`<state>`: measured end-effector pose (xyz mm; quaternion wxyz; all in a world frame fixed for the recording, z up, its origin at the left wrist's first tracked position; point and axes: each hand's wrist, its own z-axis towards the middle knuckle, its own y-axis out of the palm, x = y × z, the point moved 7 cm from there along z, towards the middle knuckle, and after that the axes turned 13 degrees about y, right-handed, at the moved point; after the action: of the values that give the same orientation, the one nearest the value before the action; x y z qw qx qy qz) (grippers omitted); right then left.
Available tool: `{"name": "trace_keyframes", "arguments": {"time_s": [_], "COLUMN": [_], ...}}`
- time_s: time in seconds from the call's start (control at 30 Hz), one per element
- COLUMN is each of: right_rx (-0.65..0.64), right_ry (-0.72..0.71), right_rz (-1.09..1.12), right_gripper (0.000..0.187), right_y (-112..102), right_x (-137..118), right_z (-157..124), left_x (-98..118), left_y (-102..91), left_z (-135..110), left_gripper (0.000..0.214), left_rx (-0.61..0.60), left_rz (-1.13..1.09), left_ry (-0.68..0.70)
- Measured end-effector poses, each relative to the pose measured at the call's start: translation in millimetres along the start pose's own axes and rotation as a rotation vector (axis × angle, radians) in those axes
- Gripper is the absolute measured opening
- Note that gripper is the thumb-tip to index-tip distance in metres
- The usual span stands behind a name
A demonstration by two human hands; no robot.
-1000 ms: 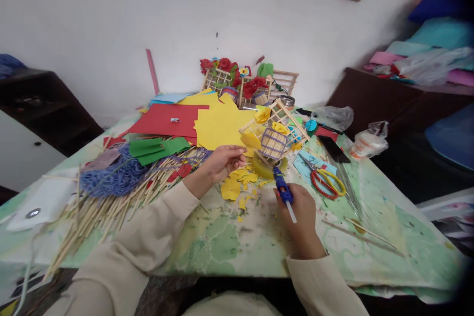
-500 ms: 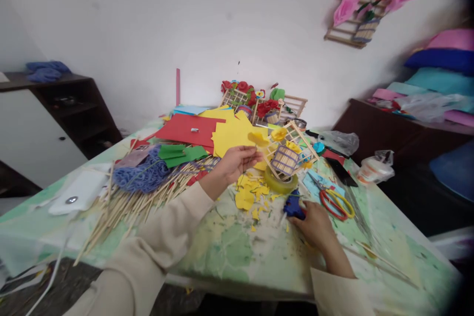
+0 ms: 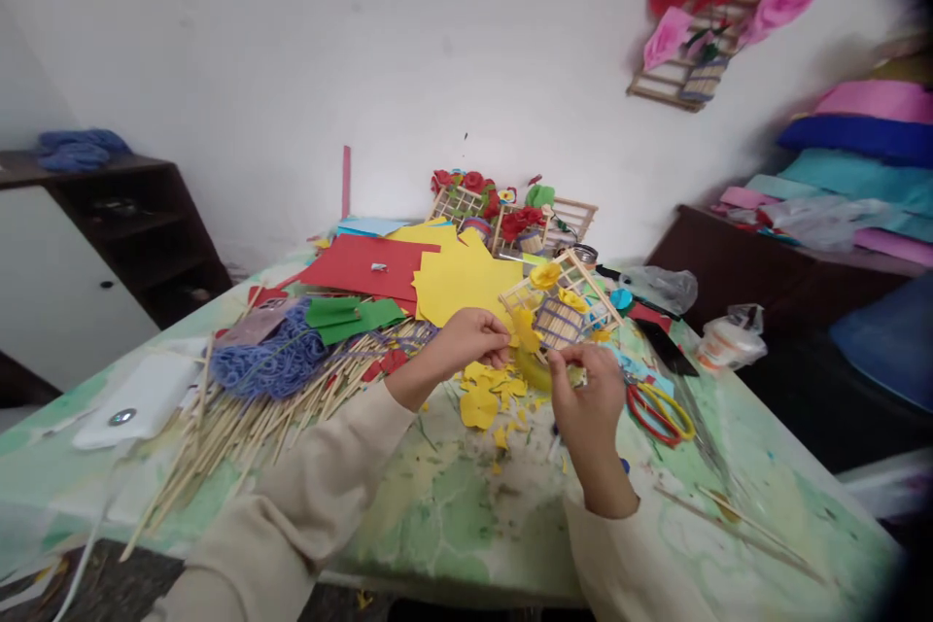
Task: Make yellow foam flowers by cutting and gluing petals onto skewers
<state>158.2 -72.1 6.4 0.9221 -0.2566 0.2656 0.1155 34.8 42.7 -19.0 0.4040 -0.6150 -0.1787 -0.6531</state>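
My left hand (image 3: 477,342) is closed in a pinch and holds a yellow paper flower (image 3: 525,328) above the table. Close to its right, my right hand (image 3: 592,398) pinches thumb against fingers. Whatever may be between those fingertips is too small to make out. Just behind both hands stands a small stick trellis (image 3: 594,296) with yellow flowers and a little stick basket (image 3: 558,323). A roll of tape (image 3: 535,371) lies partly hidden by my right hand. Yellow paper scraps (image 3: 479,406) are scattered below my left hand. A blue tool (image 3: 624,466) shows only in part behind my right wrist.
Red-and-yellow-handled scissors (image 3: 660,413) and a dark phone (image 3: 665,347) lie to the right. On the left are thin sticks (image 3: 240,437), purple yarn (image 3: 269,355) and a white device (image 3: 138,408). Yellow sheets (image 3: 459,277) and red sheets (image 3: 364,262) lie farther back.
My right hand has let go of the blue tool and risen toward my left hand, now pinched. The yellow flower in my left hand has come down and slightly right.
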Motion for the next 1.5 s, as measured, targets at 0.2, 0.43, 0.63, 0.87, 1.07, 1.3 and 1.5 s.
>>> {"name": "trace_keyframes", "arguments": {"time_s": [0.2,0.43,0.63,0.87,1.07,1.3,1.5], "right_rx": [-0.082,-0.366,-0.355,-0.416,-0.444,-0.439,-0.339], "right_ry": [-0.142,-0.111,-0.014,0.325,0.585,0.712,0.844], "right_rz": [0.004,-0.110,-0.039,0.368,0.599,0.741,0.875], "right_gripper": [0.017,0.042,0.038,0.050,0.036,0.030,0.032], "right_y": [11.0,53.4,57.7,70.6,80.2,82.5,78.0], "right_x": [-6.3,17.4,34.1,59.8,74.4,76.8,84.4], "right_z": [-8.2,-37.6,-40.2,-44.4,-49.7,-52.2,-50.4], "left_x": [11.0,18.6,18.8,19.4,24.0,22.1,44.6], "left_y": [11.4,35.4,30.8,27.2,36.3,39.7,42.7], "left_z": [-4.0,-17.2,-15.4,-12.9,-16.3,-9.8,-19.3], "left_gripper": [0.021,0.019,0.019,0.017,0.021,0.018,0.017], "left_rx": [-0.186,-0.403,-0.343,-0.283,-0.366,-0.378,-0.158], "left_rz": [1.115,1.215,1.181,1.033,1.110,1.210,1.136], "left_ry": [0.275,0.412,0.418,0.398,0.417,0.473,0.867]}}
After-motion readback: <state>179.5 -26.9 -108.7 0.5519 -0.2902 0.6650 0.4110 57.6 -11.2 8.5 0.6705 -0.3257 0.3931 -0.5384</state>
